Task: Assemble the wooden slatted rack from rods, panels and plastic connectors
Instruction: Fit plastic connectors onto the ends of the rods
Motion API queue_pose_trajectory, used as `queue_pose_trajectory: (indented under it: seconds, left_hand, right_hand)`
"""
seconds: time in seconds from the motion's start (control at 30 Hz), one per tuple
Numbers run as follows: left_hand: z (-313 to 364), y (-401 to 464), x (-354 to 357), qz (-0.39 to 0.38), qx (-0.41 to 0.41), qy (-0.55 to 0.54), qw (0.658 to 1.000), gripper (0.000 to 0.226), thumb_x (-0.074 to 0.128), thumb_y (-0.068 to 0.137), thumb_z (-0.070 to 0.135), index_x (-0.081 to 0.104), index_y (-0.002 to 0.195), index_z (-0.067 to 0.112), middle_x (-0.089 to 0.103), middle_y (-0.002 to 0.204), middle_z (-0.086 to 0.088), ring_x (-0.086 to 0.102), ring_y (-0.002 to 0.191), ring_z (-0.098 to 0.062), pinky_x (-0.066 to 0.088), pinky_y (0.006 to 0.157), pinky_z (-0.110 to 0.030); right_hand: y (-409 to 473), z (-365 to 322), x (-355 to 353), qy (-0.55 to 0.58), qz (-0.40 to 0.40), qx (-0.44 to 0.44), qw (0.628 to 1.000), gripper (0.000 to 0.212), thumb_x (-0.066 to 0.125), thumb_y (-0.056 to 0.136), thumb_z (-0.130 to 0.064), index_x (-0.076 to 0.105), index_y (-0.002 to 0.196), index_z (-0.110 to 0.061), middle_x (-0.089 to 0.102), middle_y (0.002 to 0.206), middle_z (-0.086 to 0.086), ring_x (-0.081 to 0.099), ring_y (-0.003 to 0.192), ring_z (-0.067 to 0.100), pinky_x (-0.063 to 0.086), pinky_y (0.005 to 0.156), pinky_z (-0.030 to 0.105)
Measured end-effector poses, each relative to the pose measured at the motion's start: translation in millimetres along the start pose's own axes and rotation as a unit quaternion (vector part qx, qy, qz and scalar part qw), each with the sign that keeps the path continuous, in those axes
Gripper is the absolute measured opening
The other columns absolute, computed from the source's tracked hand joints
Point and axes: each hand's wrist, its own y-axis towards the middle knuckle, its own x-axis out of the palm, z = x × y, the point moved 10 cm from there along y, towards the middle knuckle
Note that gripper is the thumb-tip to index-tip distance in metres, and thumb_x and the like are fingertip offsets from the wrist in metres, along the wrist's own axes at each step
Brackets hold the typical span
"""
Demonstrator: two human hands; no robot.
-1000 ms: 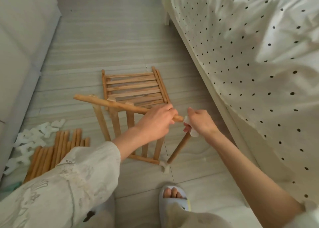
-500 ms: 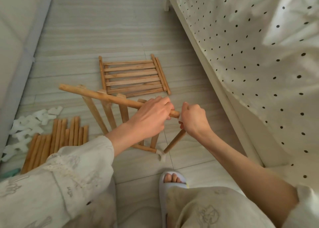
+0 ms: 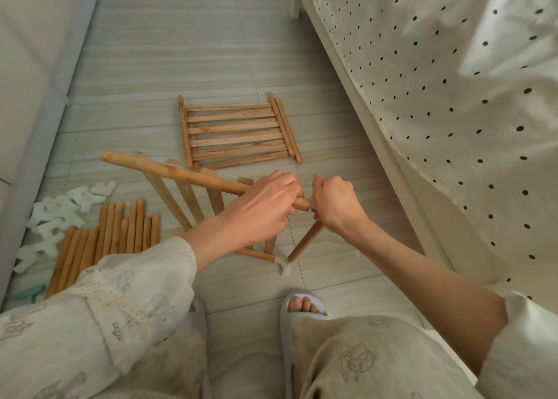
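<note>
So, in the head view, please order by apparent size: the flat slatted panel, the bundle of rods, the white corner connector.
1. Slatted panel
2. Bundle of rods, partly hidden by the sleeve, so the order of 1 and 2 is unsure
3. White corner connector, clearly smallest

Soft, even daylight fills the scene, with faint shadows under the hands. Focus is sharp around them; wide-angle distortion bends the edges, and no glare shows.

Slatted panel [image 3: 238, 133] flat on floor; held rod [image 3: 181, 173] tilted.
</note>
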Motion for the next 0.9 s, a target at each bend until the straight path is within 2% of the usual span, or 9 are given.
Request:
queue_pose_trajectory:
  seconds: [0.07, 0.13, 0.3, 0.47, 0.57, 0.63, 0.73, 0.83, 0.9]
  left_hand:
    - [-1.1, -2.6, -0.4, 0.001, 0.001, -0.002, 1.0, 0.025, 0.057, 0.091, 0.007, 0.058, 0.116, 0.009, 0.052, 0.107, 0.0, 0.042, 0.1, -0.012, 0.038, 0.089, -0.026]
    - [-2.8, -4.6, -0.8, -0.001, -0.003, -0.009, 1.0, 0.025, 0.057, 0.092, 0.008, 0.058, 0.117, 0.009, 0.052, 0.108, 0.0, 0.042, 0.1, -0.012, 0.036, 0.088, -0.024]
    - [-7.6, -8.6, -5.0, 0.0, -0.017, -0.005, 1.0, 0.026, 0.055, 0.092, 0.01, 0.056, 0.119, 0.009, 0.051, 0.11, 0.0, 0.041, 0.103, -0.012, 0.035, 0.089, -0.023]
    - [-8.6, -6.1, -4.3, -0.018, -0.024, 0.017, 0.999, 0.028, 0.053, 0.094, 0.014, 0.052, 0.122, 0.013, 0.048, 0.115, 0.002, 0.039, 0.106, -0.013, 0.038, 0.093, -0.031]
    - [-5.1, -5.7, -1.2, -0.013, -0.008, 0.043, 0.999, 0.027, 0.052, 0.095, 0.017, 0.05, 0.122, 0.017, 0.045, 0.115, 0.004, 0.037, 0.107, -0.012, 0.035, 0.093, -0.028]
    - [-5.8, -5.8, -2.0, 0.003, -0.005, 0.053, 0.999, 0.025, 0.05, 0.096, 0.023, 0.049, 0.12, 0.017, 0.045, 0.114, 0.004, 0.039, 0.106, -0.012, 0.032, 0.091, -0.026]
    - [-15.5, -3.4, -10.1, 0.023, -0.041, 0.016, 0.999, 0.032, 0.05, 0.095, 0.031, 0.046, 0.124, 0.018, 0.045, 0.117, 0.004, 0.044, 0.106, -0.012, 0.029, 0.091, -0.023]
    - [-19.2, 1.6, -12.7, 0.019, -0.061, -0.008, 0.998, 0.052, 0.052, 0.092, 0.044, 0.035, 0.135, 0.021, 0.044, 0.13, 0.005, 0.044, 0.113, -0.011, 0.029, 0.096, -0.026]
    - [-14.6, 3.6, -8.8, 0.001, -0.048, 0.006, 0.999, 0.066, 0.053, 0.088, 0.052, 0.024, 0.142, 0.027, 0.039, 0.137, 0.006, 0.042, 0.12, -0.012, 0.03, 0.098, -0.031]
  right_hand:
    - [-1.5, -2.8, 4.1, -0.008, -0.026, -0.003, 1.0, 0.034, 0.025, 0.099, -0.005, 0.057, 0.101, 0.007, 0.06, 0.1, 0.033, 0.059, 0.096, 0.046, 0.049, 0.086, 0.049]
    - [-6.1, -6.3, 7.1, -0.034, -0.037, -0.016, 0.999, 0.035, 0.025, 0.1, -0.005, 0.055, 0.107, 0.009, 0.059, 0.103, 0.033, 0.059, 0.097, 0.045, 0.049, 0.087, 0.048]
    - [-16.6, -17.9, 17.3, -0.109, -0.047, -0.064, 0.991, 0.031, 0.027, 0.099, -0.004, 0.055, 0.105, 0.007, 0.06, 0.099, 0.031, 0.059, 0.093, 0.044, 0.049, 0.084, 0.047]
    - [1.5, -15.8, 12.5, -0.094, -0.032, -0.037, 0.994, 0.035, 0.025, 0.097, -0.01, 0.054, 0.084, 0.003, 0.065, 0.083, 0.023, 0.062, 0.078, 0.04, 0.052, 0.075, 0.041]
    - [14.5, -12.1, 5.0, 0.013, -0.024, 0.017, 0.999, 0.048, 0.026, 0.101, -0.026, 0.05, 0.064, -0.007, 0.057, 0.063, 0.008, 0.054, 0.061, 0.022, 0.041, 0.057, 0.028]
    - [18.2, -6.6, 7.8, 0.152, -0.017, 0.035, 0.988, 0.054, 0.025, 0.102, -0.035, 0.051, 0.061, -0.012, 0.054, 0.063, 0.002, 0.049, 0.062, 0.016, 0.037, 0.057, 0.026]
    - [11.5, 19.0, 21.2, 0.383, -0.019, 0.076, 0.92, 0.057, 0.022, 0.102, -0.041, 0.059, 0.072, -0.01, 0.059, 0.067, 0.003, 0.055, 0.064, 0.014, 0.041, 0.062, 0.026]
    - [2.4, 50.8, 35.0, 0.456, -0.029, 0.072, 0.887, 0.044, 0.026, 0.104, -0.025, 0.062, 0.089, -0.004, 0.068, 0.076, 0.004, 0.067, 0.071, 0.009, 0.048, 0.073, 0.022]
    - [-2.3, 58.6, 43.3, 0.434, -0.046, 0.023, 0.9, 0.031, 0.034, 0.1, -0.008, 0.064, 0.094, -0.006, 0.07, 0.09, 0.004, 0.067, 0.089, 0.012, 0.047, 0.087, 0.03]
